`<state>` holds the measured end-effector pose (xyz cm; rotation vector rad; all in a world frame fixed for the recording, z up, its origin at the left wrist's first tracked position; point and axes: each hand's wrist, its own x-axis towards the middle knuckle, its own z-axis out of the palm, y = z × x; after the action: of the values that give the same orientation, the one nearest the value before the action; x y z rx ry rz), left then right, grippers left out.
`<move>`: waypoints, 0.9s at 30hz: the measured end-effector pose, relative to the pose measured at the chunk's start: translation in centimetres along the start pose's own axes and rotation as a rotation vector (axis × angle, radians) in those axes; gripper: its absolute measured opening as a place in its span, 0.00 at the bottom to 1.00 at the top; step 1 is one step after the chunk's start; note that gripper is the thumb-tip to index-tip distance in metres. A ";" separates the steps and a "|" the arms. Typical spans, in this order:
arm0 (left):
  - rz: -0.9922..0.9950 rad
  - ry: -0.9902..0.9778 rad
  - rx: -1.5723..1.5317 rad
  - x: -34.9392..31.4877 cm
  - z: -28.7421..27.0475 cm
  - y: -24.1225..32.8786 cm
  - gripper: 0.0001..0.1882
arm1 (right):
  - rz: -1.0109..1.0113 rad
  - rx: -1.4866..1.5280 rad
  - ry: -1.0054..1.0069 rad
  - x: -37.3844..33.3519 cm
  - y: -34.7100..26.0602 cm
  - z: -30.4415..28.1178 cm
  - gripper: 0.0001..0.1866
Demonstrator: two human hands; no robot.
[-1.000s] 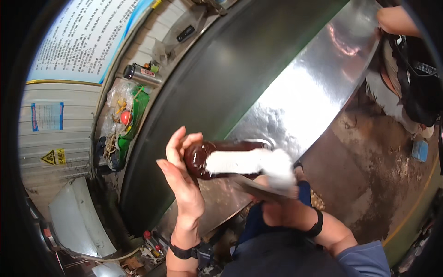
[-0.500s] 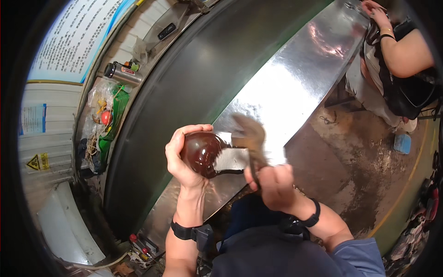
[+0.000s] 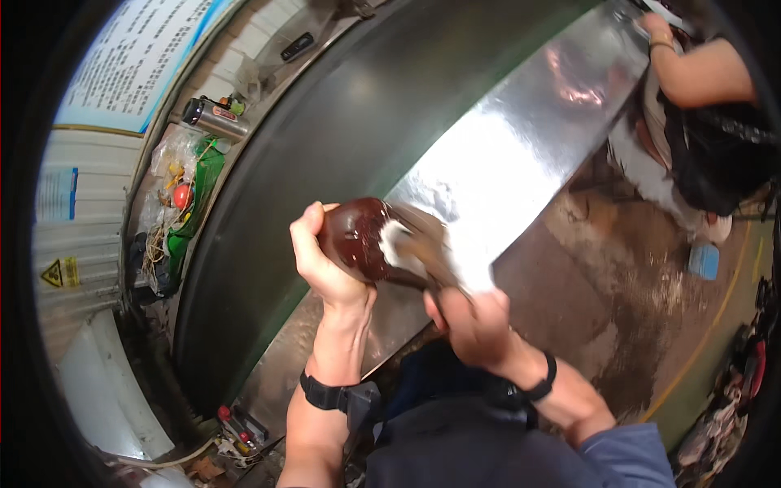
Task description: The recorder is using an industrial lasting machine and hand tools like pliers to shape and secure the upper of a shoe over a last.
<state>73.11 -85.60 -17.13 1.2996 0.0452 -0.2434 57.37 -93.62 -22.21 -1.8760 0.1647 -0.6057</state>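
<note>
holding a glossy brown piece (image 3: 354, 236) at the left long edge of the metal surface (image 3: 529, 138), with a blurred tool close by

grips the rounded end of the glossy brown piece with the left hand (image 3: 327, 281), wrapping fingers and thumb partly around its left curve in a wide cupped hold. closes the right hand (image 3: 478, 321) tightly round the near end of a brown tool (image 3: 431, 259), too blurred for naming its kind. slants that tool across a white patch (image 3: 392, 242) on the right half of the piece; cannot tell whether touching or just above.

holds the piece over the seam between the surface's left long edge and a dark belt (image 3: 325, 146); cannot tell how high. passes the left forearm over the near end of the surface, and places the right hand by the right long edge.

leaves a long bright stretch of the surface between the hands and the far right corner, with a co-worker's hand (image 3: 656, 28) there, well apart. gives room leftward across the broad belt, as far as a ledge with a metal flask (image 3: 218, 120), a green container (image 3: 205, 175) and a red ball (image 3: 183, 195). opens rightward, past the right long edge, onto a stained brown floor (image 3: 582, 268), with a light-blue block (image 3: 704, 262) farther off.
</note>
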 end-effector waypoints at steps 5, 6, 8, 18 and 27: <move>-0.038 0.015 -0.082 0.9 0.0 -0.3 0.20 | -0.056 -0.092 -0.059 -0.3 1.4 0.1 0.15; -0.035 0.025 -0.106 1.2 -0.7 -0.6 0.20 | 0.151 0.103 -0.137 0.6 0.6 -0.1 0.15; -0.030 -0.021 -0.117 0.9 -1.2 -1.0 0.21 | 0.162 0.709 0.179 -0.9 -0.9 -0.2 0.13; 0.206 -0.238 0.190 -1.0 0.0 -0.7 0.23 | -0.020 -0.083 -0.052 0.4 -3.8 -6.4 0.23; 0.298 -0.529 0.082 -0.8 -0.5 -0.5 0.19 | 0.392 0.117 -0.191 1.2 -8.7 -13.0 0.21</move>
<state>72.26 -85.16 -17.58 1.2689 -0.6081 -0.3280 50.61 -101.54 -10.49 -1.7150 0.3539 -0.1637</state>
